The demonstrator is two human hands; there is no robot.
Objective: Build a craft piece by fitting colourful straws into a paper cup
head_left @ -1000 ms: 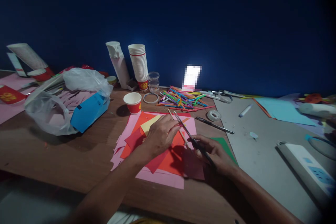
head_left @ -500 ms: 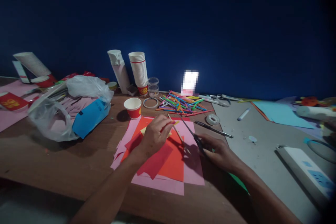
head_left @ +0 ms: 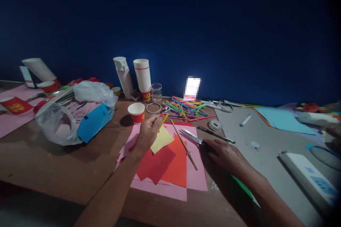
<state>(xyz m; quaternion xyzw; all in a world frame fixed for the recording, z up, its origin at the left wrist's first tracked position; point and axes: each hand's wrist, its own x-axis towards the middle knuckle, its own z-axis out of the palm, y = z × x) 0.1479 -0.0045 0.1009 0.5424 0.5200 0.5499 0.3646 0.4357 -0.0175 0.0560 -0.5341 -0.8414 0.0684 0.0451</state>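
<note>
My left hand point(head_left: 147, 133) pinches a narrow yellow strip point(head_left: 163, 121) between thumb and fingers, above the paper pile. My right hand point(head_left: 226, 154) is low at the pile's right side, its fingers closed over the handles of a pair of scissors point(head_left: 191, 135). The blades point left and are slightly apart. Between the hands lies a thin wooden stick point(head_left: 193, 162) with a small band around it. Beneath are a yellow sheet point(head_left: 163, 140), a red sheet point(head_left: 156, 165), an orange sheet point(head_left: 176, 172) and pink sheets point(head_left: 197, 179).
A paper cup point(head_left: 136, 113) stands beyond my left hand, near a cup stack point(head_left: 143, 79). Colourful sticks point(head_left: 183, 109), a tape roll point(head_left: 215, 125) and a black pen point(head_left: 217, 134) lie ahead. A plastic bag point(head_left: 55, 127) is left, a power strip point(head_left: 306, 173) right.
My left hand has moved left with the yellow strip, uncovering more of the yellow sheet. My right hand has turned and lowered, and the scissor blades now lie flatter. The view has shifted slightly.
</note>
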